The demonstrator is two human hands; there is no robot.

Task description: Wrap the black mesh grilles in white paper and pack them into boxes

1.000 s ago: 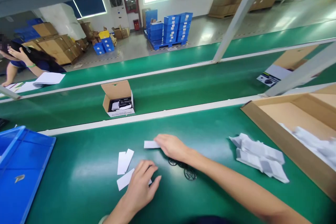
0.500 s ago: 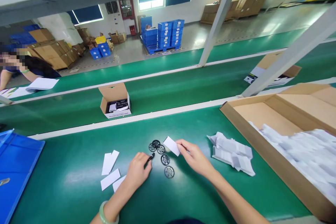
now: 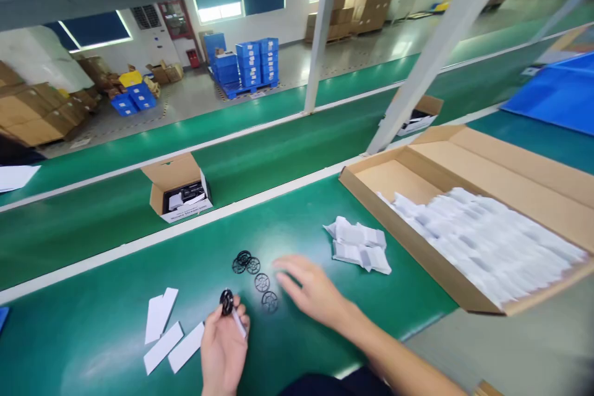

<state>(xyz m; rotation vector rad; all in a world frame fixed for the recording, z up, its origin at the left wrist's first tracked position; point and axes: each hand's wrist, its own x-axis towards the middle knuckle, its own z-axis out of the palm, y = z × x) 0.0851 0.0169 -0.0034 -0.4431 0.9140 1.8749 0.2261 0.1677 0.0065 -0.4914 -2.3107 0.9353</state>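
My left hand (image 3: 223, 340) is closed on a small black round part (image 3: 227, 301) and a narrow white card (image 3: 239, 323), held just above the green table (image 3: 116, 297). My right hand (image 3: 310, 289) hovers open over the table, fingers spread and blurred, right of several black round parts (image 3: 254, 275) that lie loose on the mat. Three white cards (image 3: 167, 331) lie to the left of my left hand. A small heap of white packets (image 3: 358, 244) lies to the right of my right hand.
A wide cardboard tray (image 3: 482, 161) full of white packets stands at the right. A small open carton (image 3: 177, 187) with black items sits on the belt (image 3: 288, 154) beyond. White frame posts (image 3: 417, 68) rise behind. Blue sheet (image 3: 557, 93) lies at the far right.
The view swung right. My left hand lifted a black part and now also holds the white card. My right hand let go of the card and opened.
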